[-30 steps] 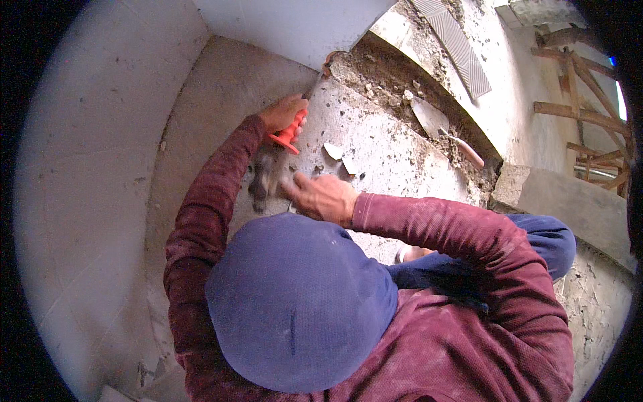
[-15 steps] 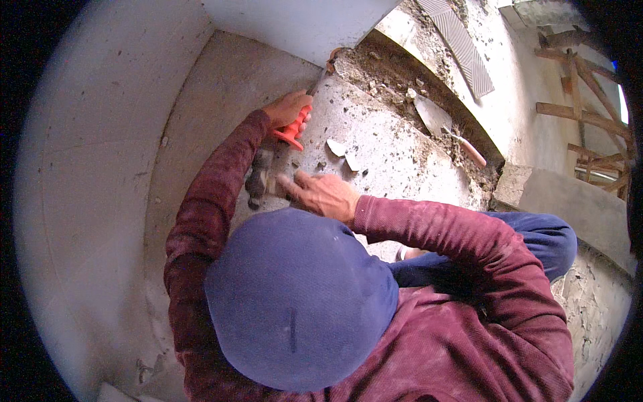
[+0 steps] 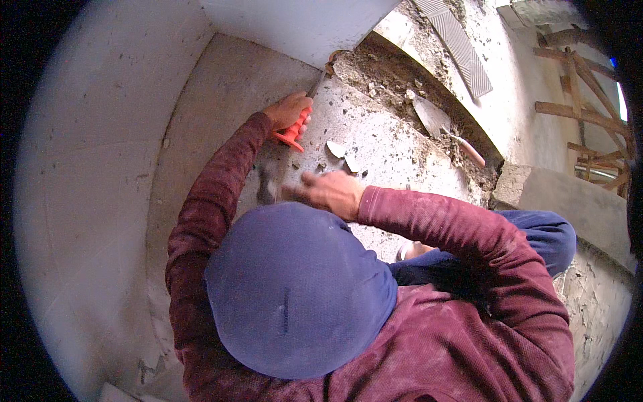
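My left hand (image 3: pixel 287 110) is wrapped round the orange-red guarded grip of a chisel (image 3: pixel 291 138), whose thin metal shank points away to the far corner of the slab edge. Closer to me, my right hand (image 3: pixel 331 194) is closed on a hammer (image 3: pixel 266 184). The hammer's dark head is smeared by motion just behind the chisel's guard, and its handle is mostly hidden by the hand. Two pale broken tile chips (image 3: pixel 343 154) lie on the speckled slab (image 3: pixel 395 167) right of the chisel.
A trowel (image 3: pixel 432 117) with a wooden handle rests in a rubble-strewn trench. Beyond it lies a ridged grey strip (image 3: pixel 459 50). A pale wall (image 3: pixel 94 167) rises at left, a white panel (image 3: pixel 295 27) ahead. Wooden framing (image 3: pixel 579 114) stands far right. A blue cap (image 3: pixel 301 288) blocks the lower middle.
The hammer in my right hand has shifted slightly right and away from me, and is more blurred. My left hand keeps the chisel in nearly the same spot.
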`<state>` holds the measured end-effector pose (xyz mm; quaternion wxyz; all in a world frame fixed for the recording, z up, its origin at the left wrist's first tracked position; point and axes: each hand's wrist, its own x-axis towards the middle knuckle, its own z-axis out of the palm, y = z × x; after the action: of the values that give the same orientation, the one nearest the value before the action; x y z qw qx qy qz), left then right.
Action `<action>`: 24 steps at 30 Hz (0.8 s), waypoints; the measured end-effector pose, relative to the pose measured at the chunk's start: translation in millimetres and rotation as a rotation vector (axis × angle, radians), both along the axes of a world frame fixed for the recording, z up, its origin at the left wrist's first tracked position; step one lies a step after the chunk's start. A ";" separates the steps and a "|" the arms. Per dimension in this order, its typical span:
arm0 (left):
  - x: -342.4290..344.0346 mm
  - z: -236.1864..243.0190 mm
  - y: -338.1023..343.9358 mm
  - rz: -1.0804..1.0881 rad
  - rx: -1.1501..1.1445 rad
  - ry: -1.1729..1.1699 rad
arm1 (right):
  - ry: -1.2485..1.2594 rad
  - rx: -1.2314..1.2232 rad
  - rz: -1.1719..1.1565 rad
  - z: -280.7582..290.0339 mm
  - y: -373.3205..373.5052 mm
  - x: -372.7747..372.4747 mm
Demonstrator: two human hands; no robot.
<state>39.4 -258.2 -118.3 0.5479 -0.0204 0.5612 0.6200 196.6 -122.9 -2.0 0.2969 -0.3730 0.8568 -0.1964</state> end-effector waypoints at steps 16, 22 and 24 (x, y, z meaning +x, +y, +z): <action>0.0 9.8 0.9 0.009 -0.048 0.002 | -0.009 -0.069 -0.010 -13.0 -7.8 27.6; -13.8 15.8 35.1 0.075 -0.001 0.031 | 0.121 -0.058 -0.306 -18.6 16.9 4.8; -11.1 2.6 35.8 -0.018 0.076 -0.132 | 0.115 -0.066 -0.227 -0.8 22.7 2.3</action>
<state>28.3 -222.4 -115.6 0.5897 -0.0356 0.5001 0.6332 198.9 -100.2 -2.8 0.2106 -0.2941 0.9022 -0.2352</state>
